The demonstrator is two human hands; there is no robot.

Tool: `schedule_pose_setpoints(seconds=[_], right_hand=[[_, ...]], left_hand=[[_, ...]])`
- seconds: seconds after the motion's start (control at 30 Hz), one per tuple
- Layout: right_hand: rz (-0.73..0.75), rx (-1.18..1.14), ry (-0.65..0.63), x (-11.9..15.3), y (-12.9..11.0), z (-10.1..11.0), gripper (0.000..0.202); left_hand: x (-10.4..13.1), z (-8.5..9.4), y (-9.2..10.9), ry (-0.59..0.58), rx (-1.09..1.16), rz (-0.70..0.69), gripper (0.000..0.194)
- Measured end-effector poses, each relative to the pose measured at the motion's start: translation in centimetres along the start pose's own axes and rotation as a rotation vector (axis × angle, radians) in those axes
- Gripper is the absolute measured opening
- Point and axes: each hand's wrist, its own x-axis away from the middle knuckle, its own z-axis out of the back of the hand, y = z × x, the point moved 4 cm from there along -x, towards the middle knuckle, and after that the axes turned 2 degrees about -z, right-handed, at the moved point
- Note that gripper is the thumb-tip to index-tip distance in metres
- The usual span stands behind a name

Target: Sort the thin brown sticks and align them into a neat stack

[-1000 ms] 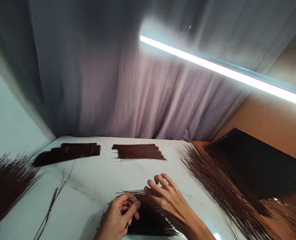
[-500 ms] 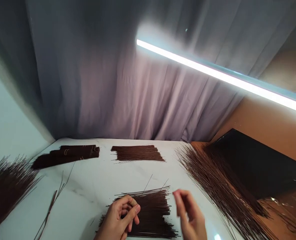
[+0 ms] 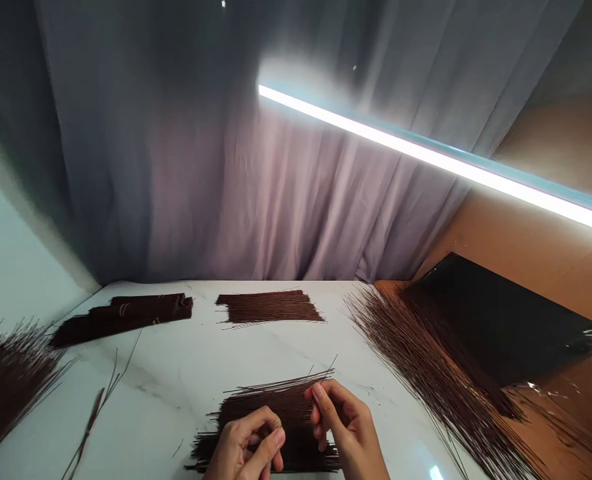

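Low in the head view, a pile of thin dark brown sticks [image 3: 263,405] lies on the white marbled table [image 3: 176,380]. My left hand [image 3: 251,440] is over the pile's near left part, thumb and forefinger pinched together. Close by on the right, my right hand [image 3: 343,420] is also closed in a pinch, above the pile's right side. Whatever either pinch holds is too thin or hidden to make out. A couple of loose sticks [image 3: 333,363] slant up just beyond the right fingertips.
Farther back lie a smaller stick pile [image 3: 273,307] and dark tied bundles [image 3: 141,310]. Long sticks [image 3: 416,353] spread along the right beside a black sheet [image 3: 506,327]. More sticks [image 3: 11,387] fill the left edge, near a thin twisted bunch [image 3: 92,420]. A lit tube lamp [image 3: 426,152] hangs above.
My right hand has moved left, from beside the pile to over its right side, nearer my left hand. My left hand stays pinched in about the same place. The view has shifted slightly.
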Motion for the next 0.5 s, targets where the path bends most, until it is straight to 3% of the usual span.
schedule_pose_setpoints(seconds=[0.33,0.43,0.5], right_hand=[[-0.052,-0.032,-0.025,-0.2,1.6,0.2,0.052],[-0.015,0.026,0.06,0.8,3.6,-0.4,0.058],[0.0,0.07,0.052,2.0,5.7,-1.6,0.063]], left_hand=[[0.1,-0.2,-0.8,0.035,-0.023,0.024,0.057],[0.1,0.0,-0.3,0.069,0.006,0.04,0.055],[0.1,0.2,0.4,0.109,0.059,0.014,0.053]])
